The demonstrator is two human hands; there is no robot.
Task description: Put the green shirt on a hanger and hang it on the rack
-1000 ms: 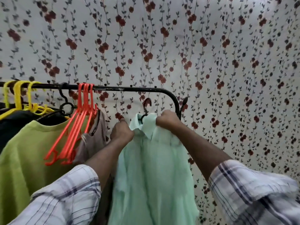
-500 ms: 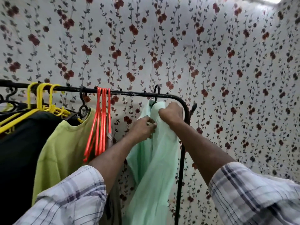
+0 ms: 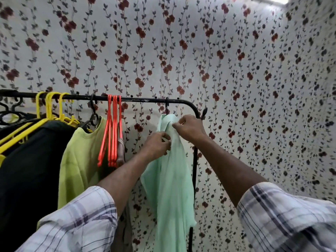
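Observation:
The pale green shirt (image 3: pixel 171 188) hangs edge-on from a dark hanger whose hook (image 3: pixel 166 106) sits over the black rack bar (image 3: pixel 145 100), near the bar's right bend. My left hand (image 3: pixel 157 143) pinches the shirt's front below the collar. My right hand (image 3: pixel 189 127) grips the fabric at the collar, just under the hook. The hanger's body is hidden inside the shirt.
Left along the bar hang orange empty hangers (image 3: pixel 112 131), a lime green top (image 3: pixel 80 160) on a dark hanger, yellow hangers (image 3: pixel 52 110) and a black garment (image 3: pixel 31 170). The rack's right post (image 3: pixel 194 170) drops beside the shirt. Flowered wallpaper (image 3: pixel 236 70) lies behind.
The shirt went from held in front of the rack to hanging on the bar by its hook. Both hands have shifted slightly lower on the fabric near the collar.

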